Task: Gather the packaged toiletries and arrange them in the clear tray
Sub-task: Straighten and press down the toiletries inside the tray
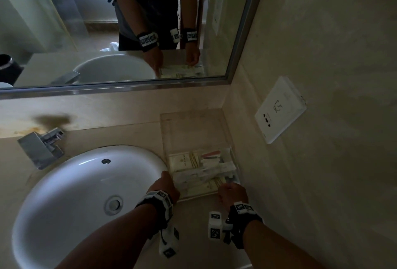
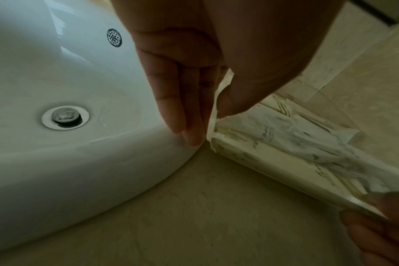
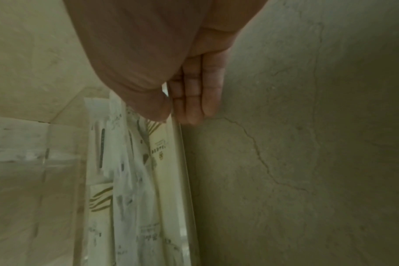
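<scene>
The clear tray (image 1: 193, 131) lies on the counter between the basin and the right wall. Several packaged toiletries (image 1: 202, 167), white and cream sachets and a boxed item, fill its near half; the far half is bare. My left hand (image 1: 166, 185) pinches the tray's near left corner, thumb inside and fingers outside, as the left wrist view shows at the hand (image 2: 208, 126) and tray wall (image 2: 273, 167). My right hand (image 1: 231, 191) pinches the near wall at its right end, with hand (image 3: 174, 118) and wall (image 3: 182, 180) in the right wrist view beside the packets (image 3: 130, 180).
A white basin (image 1: 75, 193) sits directly left of the tray, almost touching it, with a chrome tap (image 1: 40, 146) behind it. A mirror (image 1: 107, 21) hangs above the counter. The right wall carries a white socket (image 1: 279, 110) close to the tray.
</scene>
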Motion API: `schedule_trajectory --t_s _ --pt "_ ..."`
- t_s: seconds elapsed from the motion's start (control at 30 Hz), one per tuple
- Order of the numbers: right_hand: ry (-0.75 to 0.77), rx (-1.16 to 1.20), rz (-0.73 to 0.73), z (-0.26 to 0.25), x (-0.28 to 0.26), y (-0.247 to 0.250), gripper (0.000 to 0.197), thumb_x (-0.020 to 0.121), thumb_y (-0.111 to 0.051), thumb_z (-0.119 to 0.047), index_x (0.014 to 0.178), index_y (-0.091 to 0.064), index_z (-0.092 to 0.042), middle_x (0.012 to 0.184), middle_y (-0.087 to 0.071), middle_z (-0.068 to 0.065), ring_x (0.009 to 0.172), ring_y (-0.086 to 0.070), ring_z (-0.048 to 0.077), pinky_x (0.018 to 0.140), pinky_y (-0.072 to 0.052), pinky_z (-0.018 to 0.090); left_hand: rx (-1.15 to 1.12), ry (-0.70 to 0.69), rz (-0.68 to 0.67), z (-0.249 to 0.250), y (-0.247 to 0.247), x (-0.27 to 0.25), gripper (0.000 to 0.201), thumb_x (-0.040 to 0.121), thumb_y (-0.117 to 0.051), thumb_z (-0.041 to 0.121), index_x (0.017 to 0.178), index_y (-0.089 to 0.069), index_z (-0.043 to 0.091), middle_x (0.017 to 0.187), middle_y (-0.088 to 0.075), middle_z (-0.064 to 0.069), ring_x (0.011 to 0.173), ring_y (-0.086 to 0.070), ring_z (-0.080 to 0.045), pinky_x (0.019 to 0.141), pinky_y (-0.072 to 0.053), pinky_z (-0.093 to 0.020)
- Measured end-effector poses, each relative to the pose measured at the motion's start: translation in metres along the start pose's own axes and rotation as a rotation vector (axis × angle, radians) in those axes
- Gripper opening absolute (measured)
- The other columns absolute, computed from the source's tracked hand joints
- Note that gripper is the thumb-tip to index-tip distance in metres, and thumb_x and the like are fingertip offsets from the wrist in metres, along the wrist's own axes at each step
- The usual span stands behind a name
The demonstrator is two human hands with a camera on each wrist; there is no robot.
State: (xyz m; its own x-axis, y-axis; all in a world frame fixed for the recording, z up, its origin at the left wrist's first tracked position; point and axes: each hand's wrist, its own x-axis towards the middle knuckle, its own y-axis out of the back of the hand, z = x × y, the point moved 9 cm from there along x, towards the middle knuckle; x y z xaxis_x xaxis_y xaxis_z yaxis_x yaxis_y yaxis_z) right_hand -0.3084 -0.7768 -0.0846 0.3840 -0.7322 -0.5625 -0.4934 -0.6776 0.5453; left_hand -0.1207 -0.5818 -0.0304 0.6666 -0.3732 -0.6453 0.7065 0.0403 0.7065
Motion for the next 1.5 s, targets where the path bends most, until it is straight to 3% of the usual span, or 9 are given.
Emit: schedule_trajectory --t_s 0.17,0.37,0.63,0.83,0.93,1.1,1.23,1.37,1.5 --pt "0.02 -0.026 -0.001 0.003 -0.002 -0.003 0.016 0.081 -0.058 -0.036 0.084 -0.069 -0.025 0.076 -0.071 0.003 0.072 -0.067 0.026 0.065 -0.058 0.037 -0.018 0.016 0.0 -0.002 -0.001 0.004 0.037 0.087 -0.056 0.025 0.118 -0.046 0.008 0.108 -0.06 -0.01 0.087 -0.057 -0.025 0.069 -0.043 -0.029" --pt "0.032 -0.05 0.026 0.006 0.001 -0.002 0.019 0.08 -0.056 -0.038 0.072 -0.066 -0.023 0.071 -0.07 0.002 0.068 -0.067 0.023 0.067 -0.059 0.044 -0.05 0.023 -0.005 -0.005 -0.001 0.007 0.035 0.087 -0.056 0.027 0.116 -0.046 0.01 0.111 -0.06 -0.01 0.094 -0.06 -0.026 0.07 -0.044 -0.029" --pt "0.033 -0.031 -0.053 -0.003 -0.003 -0.004 0.021 0.086 -0.061 -0.025 0.066 -0.066 -0.03 0.079 -0.073 0.003 0.079 -0.07 0.029 0.073 -0.06 0.046 -0.057 0.009 0.003 -0.004 -0.002 0.007 0.033 0.089 -0.055 0.026 0.116 -0.045 0.01 0.09 -0.05 -0.004 0.08 -0.053 -0.022 0.067 -0.042 -0.029" --pt "0.034 -0.015 -0.004 -0.006 0.005 -0.004 0.034 0.088 -0.055 -0.025 0.058 -0.067 -0.034 0.073 -0.071 0.004 0.074 -0.07 0.03 0.07 -0.06 0.048 -0.076 0.01 0.016 -0.004 -0.002 0.009 0.031 0.088 -0.054 0.026 0.113 -0.043 0.01 0.097 -0.056 -0.008 0.082 -0.055 -0.025 0.068 -0.043 -0.029" --pt "0.064 -0.037 0.015 -0.012 0.006 -0.003 0.035 0.088 -0.054 -0.019 0.053 -0.06 -0.021 0.073 -0.071 0.009 0.073 -0.069 0.034 0.069 -0.059 0.05 -0.093 0.002 0.054 -0.003 0.003 0.012 0.025 0.09 -0.051 0.024 0.109 -0.042 0.011 0.1 -0.059 -0.011 0.091 -0.061 -0.029 0.069 -0.042 -0.029" --pt "0.056 -0.062 -0.003 -0.024 0.006 -0.004 0.038 0.09 -0.053 -0.028 0.053 -0.061 -0.022 0.074 -0.072 0.01 0.076 -0.07 0.034 0.071 -0.058 0.045 -0.127 -0.035 0.102 -0.002 0.013 0.019 0.019 0.094 -0.047 0.03 0.1 -0.041 0.013 0.107 -0.062 -0.014 0.097 -0.062 -0.03 0.071 -0.042 -0.029" --pt "0.078 -0.072 -0.003 -0.033 0.008 -0.004 0.039 0.09 -0.052 -0.024 0.052 -0.052 -0.019 0.078 -0.07 0.019 0.079 -0.068 0.041 0.072 -0.057 0.051 -0.114 -0.028 0.104 -0.003 0.013 0.025 0.022 0.095 -0.045 0.025 0.11 -0.046 0.01 0.109 -0.062 -0.013 0.098 -0.062 -0.029 0.071 -0.041 -0.029" --pt "0.023 -0.01 -0.012 -0.039 0.005 -0.002 0.037 0.091 -0.053 -0.025 0.055 -0.061 -0.022 0.071 -0.072 0.006 0.074 -0.07 0.032 0.072 -0.06 0.046 -0.129 -0.04 0.12 -0.003 0.017 0.027 0.026 0.098 -0.043 0.027 0.117 -0.047 0.009 0.115 -0.062 -0.014 0.101 -0.062 -0.029 0.072 -0.04 -0.027" --pt "-0.004 0.012 -0.047 -0.047 0.005 -0.004 0.034 0.091 -0.051 -0.033 0.07 -0.07 -0.016 0.071 -0.073 0.003 0.074 -0.07 0.028 0.073 -0.059 0.042 -0.15 -0.049 0.11 -0.005 0.021 0.028 0.047 0.095 -0.048 0.041 0.134 -0.041 0.016 0.127 -0.06 -0.011 0.112 -0.06 -0.03 0.087 -0.048 -0.031"
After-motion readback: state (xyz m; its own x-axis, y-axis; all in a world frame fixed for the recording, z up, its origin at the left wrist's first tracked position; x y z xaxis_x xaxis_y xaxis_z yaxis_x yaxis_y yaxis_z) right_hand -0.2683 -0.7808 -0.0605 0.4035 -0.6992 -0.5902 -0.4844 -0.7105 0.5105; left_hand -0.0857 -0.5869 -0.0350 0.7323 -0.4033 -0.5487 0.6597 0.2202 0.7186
